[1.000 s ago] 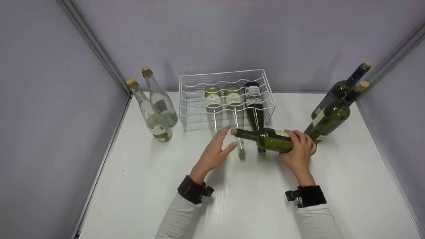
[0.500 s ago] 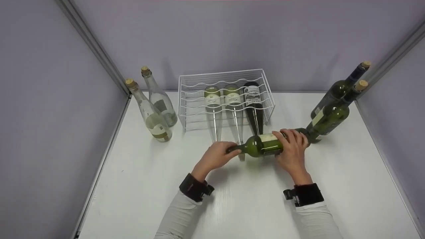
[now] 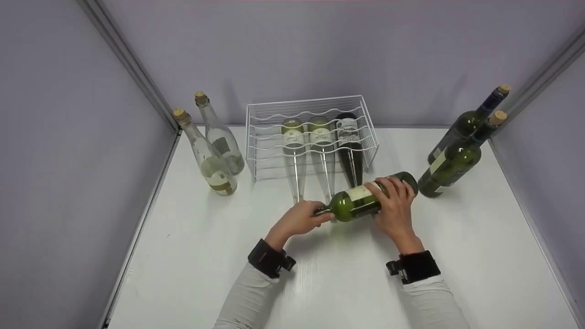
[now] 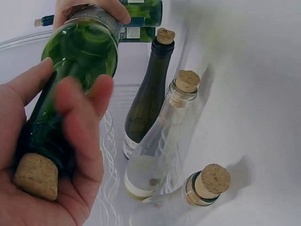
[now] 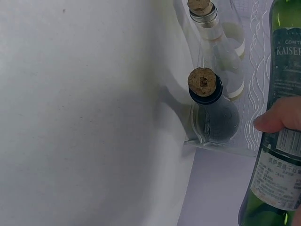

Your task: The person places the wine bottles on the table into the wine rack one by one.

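A green wine bottle (image 3: pixel 345 208) lies tilted between both hands in front of the wire rack (image 3: pixel 311 99), its neck to the left. My left hand (image 3: pixel 299 218) grips the neck; in the left wrist view the cork (image 4: pixel 36 176) rests by the palm, with the fingers curled round the neck. The right hand (image 3: pixel 395 212) holds the body near the base, its thumb (image 5: pixel 277 117) across the label in the right wrist view. Inside the white rack lie two clear bottles (image 3: pixel 321 137) and a dark bottle (image 3: pixel 348 135), necks toward me, partly hidden behind the held bottle and left hand.
Two clear corked bottles (image 3: pixel 217 176) stand left of the rack. On the right, two green corked bottles (image 3: pixel 452 164) stand near the side wall. Walls enclose the white table (image 3: pixel 192 274) at the back and both sides.
The left hand has closed round the bottle's neck, where it was apart from it before. The bottle has moved left and slightly toward me, its base now away from the standing green bottles.
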The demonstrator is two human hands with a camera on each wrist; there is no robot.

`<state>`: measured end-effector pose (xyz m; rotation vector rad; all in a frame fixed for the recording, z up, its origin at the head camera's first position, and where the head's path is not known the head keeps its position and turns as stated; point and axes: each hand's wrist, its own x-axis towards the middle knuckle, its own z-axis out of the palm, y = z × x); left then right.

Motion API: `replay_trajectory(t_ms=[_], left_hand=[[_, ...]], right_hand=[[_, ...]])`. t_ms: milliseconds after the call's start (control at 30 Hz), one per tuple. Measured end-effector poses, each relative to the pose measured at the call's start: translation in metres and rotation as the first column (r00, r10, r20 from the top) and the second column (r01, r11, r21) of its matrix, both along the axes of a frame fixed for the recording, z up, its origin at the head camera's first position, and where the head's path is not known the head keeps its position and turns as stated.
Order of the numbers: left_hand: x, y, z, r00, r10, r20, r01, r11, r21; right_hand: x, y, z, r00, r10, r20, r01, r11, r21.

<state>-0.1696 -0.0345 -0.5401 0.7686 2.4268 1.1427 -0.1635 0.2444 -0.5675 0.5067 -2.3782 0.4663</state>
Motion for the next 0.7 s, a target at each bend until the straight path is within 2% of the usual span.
replay_trajectory(t_ms=[233, 367, 533, 700], left_hand=[[0.006, 0.001, -0.004, 0.988, 0.104, -0.115, -0.108, 0.994, -0.024], [0.011, 0.0, -0.01, 0.98, 0.149, -0.132, -0.15, 0.989, 0.004], [0.016, -0.004, -0.015, 0.978, 0.177, -0.107, -0.173, 0.984, 0.048], [0.021, -0.011, -0.016, 0.979, 0.196, -0.055, -0.191, 0.977, 0.095]], right_hand=[[0.002, -0.004, -0.005, 1.0, 0.009, 0.006, -0.009, 1.0, -0.002], [0.002, -0.005, -0.004, 1.0, 0.011, 0.003, -0.011, 1.0, -0.001], [0.003, -0.007, 0.0, 0.999, 0.035, 0.017, -0.035, 0.999, 0.008], [0.006, -0.008, 0.005, 0.996, 0.081, 0.024, -0.08, 0.996, -0.029]])
